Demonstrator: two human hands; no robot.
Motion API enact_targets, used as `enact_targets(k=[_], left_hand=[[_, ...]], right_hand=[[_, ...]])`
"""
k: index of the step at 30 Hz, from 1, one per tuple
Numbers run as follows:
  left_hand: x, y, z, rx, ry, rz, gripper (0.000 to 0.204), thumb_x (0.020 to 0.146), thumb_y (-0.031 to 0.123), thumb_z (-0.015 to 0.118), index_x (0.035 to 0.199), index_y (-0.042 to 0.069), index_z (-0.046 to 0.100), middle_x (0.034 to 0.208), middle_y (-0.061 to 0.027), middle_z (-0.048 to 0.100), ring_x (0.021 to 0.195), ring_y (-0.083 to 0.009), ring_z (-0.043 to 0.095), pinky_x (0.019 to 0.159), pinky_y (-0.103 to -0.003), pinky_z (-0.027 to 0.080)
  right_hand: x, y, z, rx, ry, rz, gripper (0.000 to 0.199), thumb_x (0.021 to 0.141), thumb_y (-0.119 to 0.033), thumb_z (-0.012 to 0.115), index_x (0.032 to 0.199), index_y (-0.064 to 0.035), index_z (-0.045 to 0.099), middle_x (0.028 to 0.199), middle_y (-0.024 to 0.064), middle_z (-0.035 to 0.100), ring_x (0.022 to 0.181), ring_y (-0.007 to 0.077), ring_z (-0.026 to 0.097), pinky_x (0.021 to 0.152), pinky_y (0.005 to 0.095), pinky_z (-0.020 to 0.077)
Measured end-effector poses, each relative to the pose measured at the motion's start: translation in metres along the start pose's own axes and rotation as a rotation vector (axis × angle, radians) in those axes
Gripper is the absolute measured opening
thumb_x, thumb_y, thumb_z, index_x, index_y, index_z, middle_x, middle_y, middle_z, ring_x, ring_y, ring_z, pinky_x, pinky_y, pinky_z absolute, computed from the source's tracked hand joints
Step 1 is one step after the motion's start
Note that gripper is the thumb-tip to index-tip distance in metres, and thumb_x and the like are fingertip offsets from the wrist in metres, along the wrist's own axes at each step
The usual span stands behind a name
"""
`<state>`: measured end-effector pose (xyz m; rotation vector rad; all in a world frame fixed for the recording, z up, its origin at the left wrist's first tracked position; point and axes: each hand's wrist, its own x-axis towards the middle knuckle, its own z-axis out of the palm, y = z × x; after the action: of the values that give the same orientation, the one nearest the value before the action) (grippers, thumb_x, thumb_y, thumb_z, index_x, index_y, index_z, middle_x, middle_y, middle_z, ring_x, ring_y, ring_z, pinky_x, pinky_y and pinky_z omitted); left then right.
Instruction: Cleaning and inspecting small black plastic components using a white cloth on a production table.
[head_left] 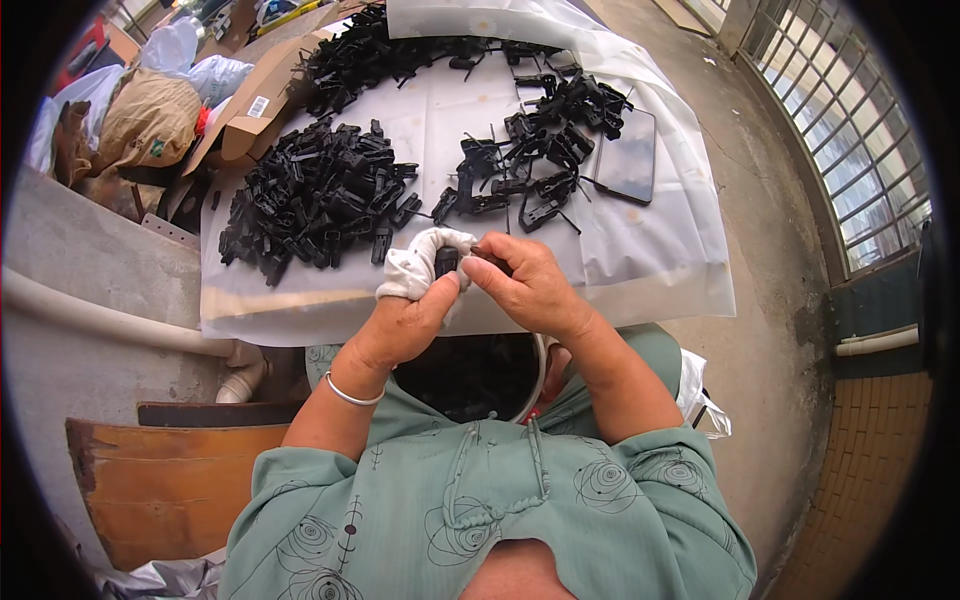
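Observation:
My left hand (408,322) is closed on a small black plastic part (447,261), with a white cloth (408,272) bunched around its fingers. Close against it, my right hand (532,287) pinches a thin dark piece (492,259) at the black part's right side; its kind is too small to make out. Both hands are over the near edge of the table. Just beyond them lies a large heap of similar black plastic parts (315,195) on the left. A looser group of black parts with thin stems (545,150) spreads to the right.
A pale plastic sheet (640,240) covers the table. A dark flat phone-like slab (627,158) lies at its right. More black parts (350,60) are piled at the back left, by a cardboard box (255,105). Between my knees stands a round container (538,375) with dark contents.

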<state>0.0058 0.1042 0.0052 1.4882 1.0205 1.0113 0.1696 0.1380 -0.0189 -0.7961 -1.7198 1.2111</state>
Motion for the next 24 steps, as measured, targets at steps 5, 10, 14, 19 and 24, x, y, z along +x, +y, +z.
enact_targets(k=[5, 10, 14, 19, 24], left_hand=[[-0.001, 0.002, -0.001, -0.142, 0.018, -0.159, 0.024, 0.085, 0.003, 0.043, 0.108, 0.003, 0.046, 0.083, 0.0, 0.05, 0.059, -0.0021, 0.04, 0.051, -0.017, 0.035], [0.004, -0.004, -0.001, 0.265, 0.014, 0.108, 0.023, 0.081, 0.001, 0.043, 0.103, 0.001, 0.048, 0.083, -0.0052, 0.051, 0.073, -0.0109, 0.048, 0.067, -0.024, 0.042], [0.003, -0.008, -0.003, 0.33, 0.052, 0.112, 0.024, 0.078, -0.001, 0.042, 0.101, -0.001, 0.049, 0.085, -0.0082, 0.051, 0.08, -0.0147, 0.049, 0.075, -0.027, 0.042], [0.0, -0.01, -0.01, 0.183, 0.136, 0.137, 0.021, 0.078, -0.002, 0.044, 0.098, -0.001, 0.051, 0.084, -0.005, 0.051, 0.074, -0.0107, 0.048, 0.068, -0.024, 0.043], [0.008, 0.003, -0.039, -0.222, 0.248, -0.087, 0.027, 0.084, 0.0, 0.047, 0.111, 0.005, 0.05, 0.077, 0.0021, 0.048, 0.054, -0.0024, 0.037, 0.047, -0.018, 0.032]], right_hand=[[-0.002, 0.002, 0.0, -0.08, -0.057, -0.113, 0.024, 0.091, -0.018, 0.05, 0.076, -0.0001, 0.053, 0.059, 0.0043, 0.045, 0.056, 0.0123, 0.041, 0.053, 0.0279, 0.038], [0.004, 0.003, 0.0, -0.068, -0.18, 0.018, 0.027, 0.091, -0.017, 0.049, 0.071, 0.0007, 0.052, 0.058, 0.0057, 0.047, 0.055, 0.0122, 0.042, 0.053, 0.0289, 0.0386], [0.006, 0.006, 0.014, -0.083, -0.119, 0.037, 0.027, 0.09, -0.016, 0.049, 0.069, 0.001, 0.052, 0.058, 0.0052, 0.048, 0.055, 0.0116, 0.041, 0.053, 0.0286, 0.0384], [0.01, 0.01, 0.027, -0.028, -0.067, 0.022, 0.027, 0.09, -0.017, 0.049, 0.07, 0.0008, 0.052, 0.059, 0.0055, 0.049, 0.056, 0.0109, 0.04, 0.052, 0.0296, 0.0381], [0.025, 0.014, 0.014, -0.338, 0.014, -0.083, 0.023, 0.088, -0.019, 0.053, 0.074, -0.001, 0.054, 0.062, 0.0086, 0.054, 0.055, 0.0206, 0.05, 0.053, 0.0313, 0.0427]])
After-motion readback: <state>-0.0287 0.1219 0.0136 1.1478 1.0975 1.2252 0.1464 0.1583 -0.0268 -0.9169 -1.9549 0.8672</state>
